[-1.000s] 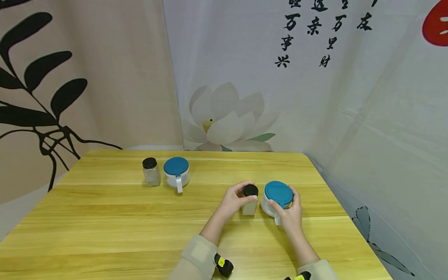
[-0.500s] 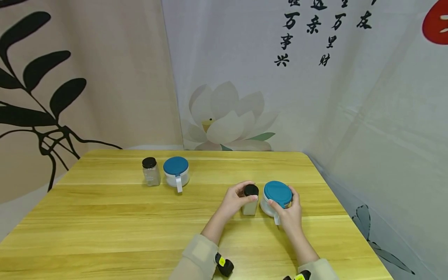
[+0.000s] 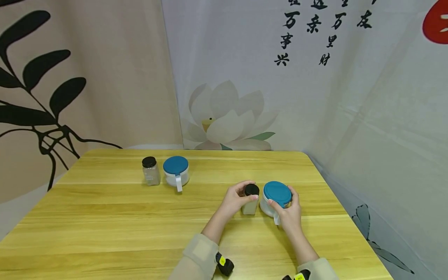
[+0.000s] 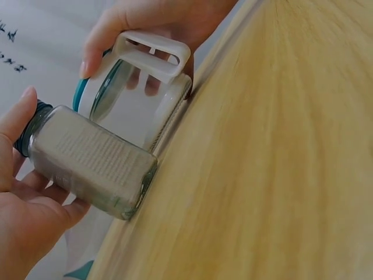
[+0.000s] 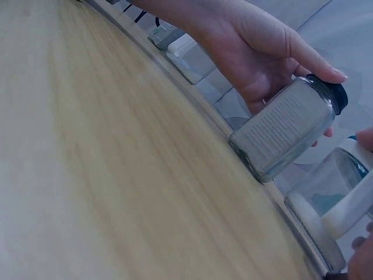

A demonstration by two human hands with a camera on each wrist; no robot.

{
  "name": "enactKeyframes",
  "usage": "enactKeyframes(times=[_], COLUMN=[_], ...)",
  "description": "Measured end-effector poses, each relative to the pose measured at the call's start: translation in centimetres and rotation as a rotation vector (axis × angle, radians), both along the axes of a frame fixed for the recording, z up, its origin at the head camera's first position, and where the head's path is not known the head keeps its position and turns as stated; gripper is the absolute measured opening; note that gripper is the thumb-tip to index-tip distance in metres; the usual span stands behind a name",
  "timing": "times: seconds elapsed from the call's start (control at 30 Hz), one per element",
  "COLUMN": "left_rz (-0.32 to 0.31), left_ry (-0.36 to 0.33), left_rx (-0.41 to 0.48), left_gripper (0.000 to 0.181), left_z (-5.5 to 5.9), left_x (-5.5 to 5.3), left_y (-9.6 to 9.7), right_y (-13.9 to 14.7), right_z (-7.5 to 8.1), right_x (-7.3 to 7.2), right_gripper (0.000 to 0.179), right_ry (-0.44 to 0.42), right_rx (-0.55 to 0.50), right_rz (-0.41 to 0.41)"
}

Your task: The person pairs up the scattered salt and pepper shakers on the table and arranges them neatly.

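In the head view my left hand point(image 3: 232, 200) grips a square glass jar point(image 3: 249, 208) with a black lid, thumb on the near side and fingers behind. Pale contents fill the jar point(image 4: 90, 160), and small print shows on its face in the left wrist view. Just right of it, my right hand point(image 3: 290, 214) holds a round clear container point(image 3: 277, 192) with a blue lid, thumb and fingers at opposite sides. The container's white handle point(image 4: 154, 55) points toward me. Both vessels stand upright, close together, their bases at the tabletop.
A second black-lidded jar point(image 3: 151, 175) and a second blue-lidded container point(image 3: 176, 166) stand side by side at the back left of the wooden table point(image 3: 122, 225). Behind the table hangs a printed cloth point(image 3: 224, 46).
Almost nothing differs. The head view has tilted very slightly; both hands keep their hold on the jar and the container in the same place.
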State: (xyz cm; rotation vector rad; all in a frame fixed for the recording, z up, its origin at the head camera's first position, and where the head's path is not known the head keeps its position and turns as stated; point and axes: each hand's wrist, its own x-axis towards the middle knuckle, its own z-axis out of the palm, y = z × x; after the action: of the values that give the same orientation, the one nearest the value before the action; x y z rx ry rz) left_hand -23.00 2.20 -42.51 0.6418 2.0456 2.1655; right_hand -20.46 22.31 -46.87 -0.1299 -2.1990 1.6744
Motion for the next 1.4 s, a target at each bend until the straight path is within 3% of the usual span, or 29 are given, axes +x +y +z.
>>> enactKeyframes(times=[0.17,0.4,0.47,0.87,1.13,1.4], left_rz=[0.004,0.019,0.025,0.063,0.055,0.056], left_ry=[0.004,-0.010,-0.004,0.004,-0.006,-0.013], left_rx=[-0.001,-0.001,-0.003,-0.037,-0.029,-0.028], left_gripper=[0.040,0.043,0.042,0.041,0.041,0.043], left_z=[-0.2,-2.6,-2.9,-2.9,-2.5,-3.0], left_x=[-0.1,-1.7,-1.8,-1.7,-1.4,-1.6], left_y=[0.1,0.9,1.0,1.2,1.1,1.3], right_y=[0.0,0.0,0.0,0.0,0.0,0.2], right_z=[0.0,0.0,0.0,0.1,0.3,0.3], right_x=[0.0,0.0,0.0,0.0,0.1,0.1], right_gripper=[0.086,0.087,0.087,0.088,0.087,0.088], right_ry=[-0.010,-0.029,-0.032,-0.040,-0.059,-0.075], right_rx=[0.002,0.006,0.004,0.010,0.025,0.033], right_rz=[0.006,0.009,0.008,0.015,0.029,0.061])
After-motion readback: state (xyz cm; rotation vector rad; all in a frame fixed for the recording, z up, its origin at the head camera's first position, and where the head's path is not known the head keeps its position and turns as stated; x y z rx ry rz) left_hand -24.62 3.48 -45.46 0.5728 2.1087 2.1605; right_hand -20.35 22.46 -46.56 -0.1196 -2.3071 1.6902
